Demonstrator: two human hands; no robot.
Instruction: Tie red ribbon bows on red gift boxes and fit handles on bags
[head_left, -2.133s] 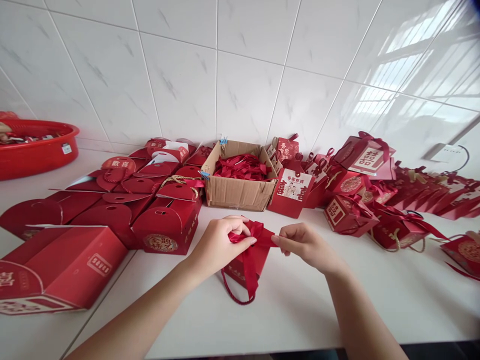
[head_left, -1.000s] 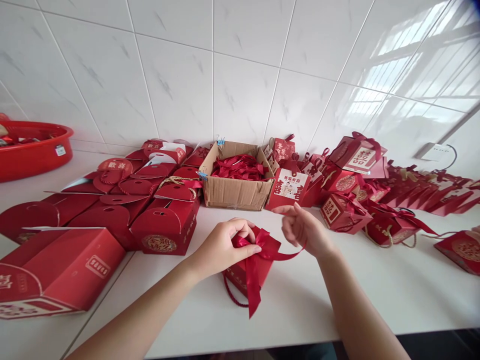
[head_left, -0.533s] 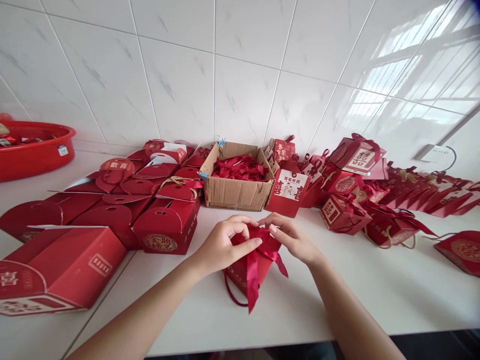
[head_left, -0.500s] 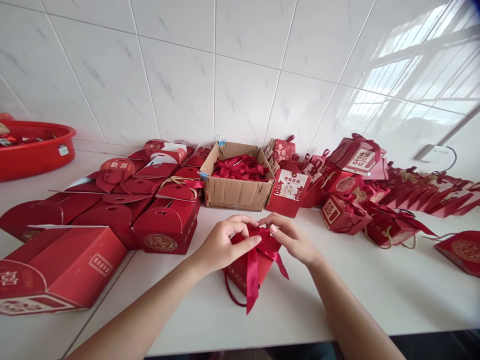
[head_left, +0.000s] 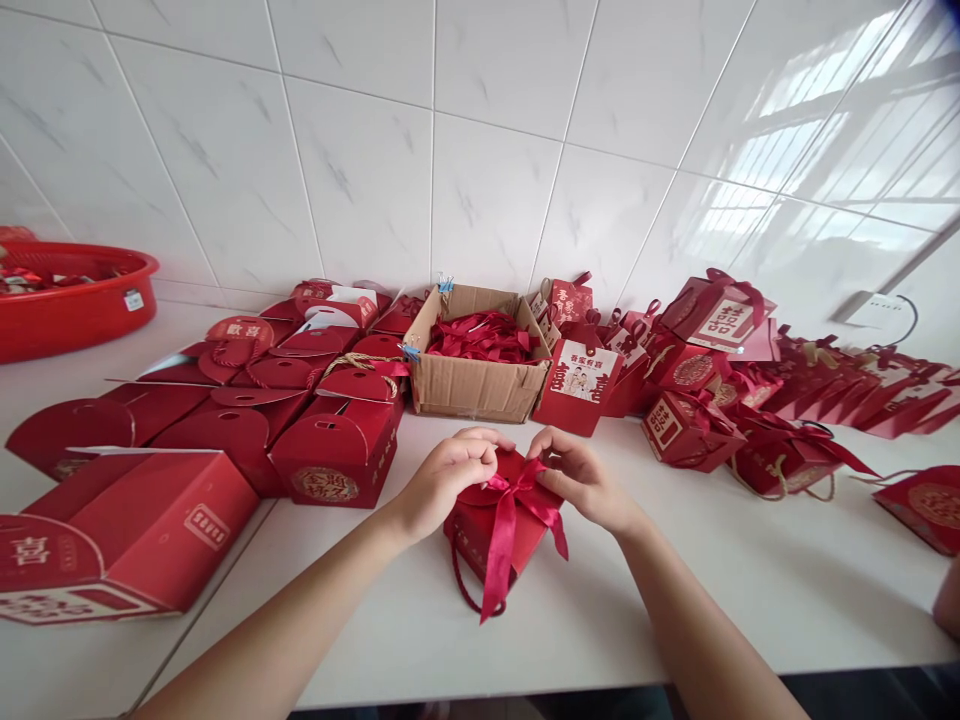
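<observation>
Ribbons [head_left: 484, 337] are lying in the open carton [head_left: 480, 390]; before it, the left hand [head_left: 442, 480] and right hand [head_left: 579, 482] are pinching a bow [head_left: 513, 491] atop a red box [head_left: 475, 537] sitting on the table [head_left: 405, 655].

Both bare forearms [head_left: 315, 600] angle inward; here's the left hand [head_left: 450, 478], thumb pressed to curled fingers, the right hand [head_left: 579, 480] pinching just beside it!

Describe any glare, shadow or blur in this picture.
In the head view, a window reflection glares on the tiled wall, upper right; in the head view, soft shading falls on the white table at right; in the head view, the red bow, left hand and right hand look fairly sharp.
</observation>
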